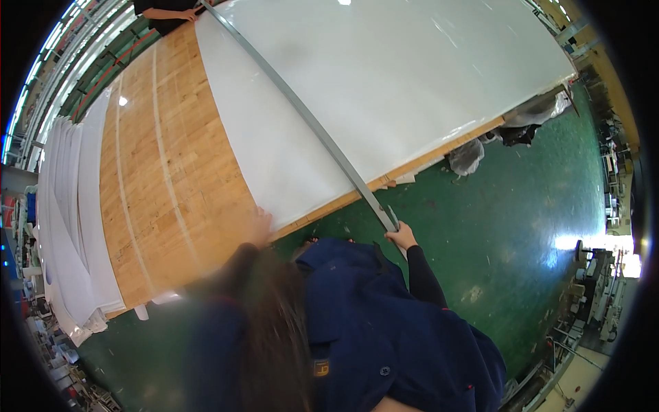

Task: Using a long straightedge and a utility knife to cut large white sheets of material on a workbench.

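Note:
A long grey metal straightedge point(302, 110) lies slantwise across a white sheet point(425, 82) on the table, its near end jutting past the edge. My right hand point(403, 237) is closed round that near end. A slim pointed tool point(392, 215), its kind unclear, sticks up from the same hand. My left hand point(259, 226), smeared by motion, is at the sheet's near left corner; whether it grips the sheet cannot be made out. At the far end, another person's hand point(188, 14) is by the straightedge.
Bare wooden tabletop point(168, 151) shows left of the sheet. Folded white sheeting point(68, 226) hangs at the table's left end. Clear plastic bags point(468, 156) bulge from under the near edge. Green floor point(508, 226) extends to the right, with machinery point(597, 295) beyond.

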### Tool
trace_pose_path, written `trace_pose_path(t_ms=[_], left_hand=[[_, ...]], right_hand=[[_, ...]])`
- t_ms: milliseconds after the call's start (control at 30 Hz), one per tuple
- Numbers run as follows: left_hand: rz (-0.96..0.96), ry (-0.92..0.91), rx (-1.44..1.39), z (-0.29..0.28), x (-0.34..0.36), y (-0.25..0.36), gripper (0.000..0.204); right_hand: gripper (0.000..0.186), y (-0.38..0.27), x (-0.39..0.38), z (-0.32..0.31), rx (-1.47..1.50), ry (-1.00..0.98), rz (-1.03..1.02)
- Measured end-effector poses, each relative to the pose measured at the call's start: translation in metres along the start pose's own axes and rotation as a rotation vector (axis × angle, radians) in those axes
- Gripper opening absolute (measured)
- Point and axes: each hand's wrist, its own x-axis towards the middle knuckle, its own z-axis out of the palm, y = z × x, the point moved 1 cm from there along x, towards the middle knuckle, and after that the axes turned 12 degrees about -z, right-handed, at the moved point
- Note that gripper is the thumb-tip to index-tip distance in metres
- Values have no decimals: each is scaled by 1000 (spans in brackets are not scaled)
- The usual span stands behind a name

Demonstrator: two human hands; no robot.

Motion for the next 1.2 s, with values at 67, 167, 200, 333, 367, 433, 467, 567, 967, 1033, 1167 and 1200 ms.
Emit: trace_pose_path(t_ms=[67,167,200,333,367,433,467,567,967,1033,1167,1200], left_hand=[[1,-67,59,2,-3,1,57],[16,-70,71,5,-5,-1,57],[9,-64,76,5,-5,-1,57],[5,-16,22,13,0,0,52],[5,35,-11,18,-1,-2,48],[-9,84,-6,24,-1,-4,49],[-15,129,-4,25,0,-4,50],[31,38,68,16,0,-2,51],[30,-1,34,13,-2,-4,53],[18,-11,11,14,-3,-5,53],[29,-27,50,8,-4,-2,52],[27,-26,54,7,-3,-2,52]], right_hand=[[37,-7,-2,-2,6,-13,9],[37,-13,-3,-5,39,-28,50],[37,-14,-3,-5,67,-30,80],[36,-6,-1,-8,64,-15,60],[36,-8,-1,-8,67,-19,70],[37,-13,1,-9,71,-25,72],[37,-17,0,-11,68,-26,78],[37,-13,2,-11,37,-15,80],[36,-14,0,-13,48,-5,84],[36,-14,0,-13,55,2,80],[34,-15,-2,-12,44,8,81],[33,-18,-2,-12,65,1,89]])
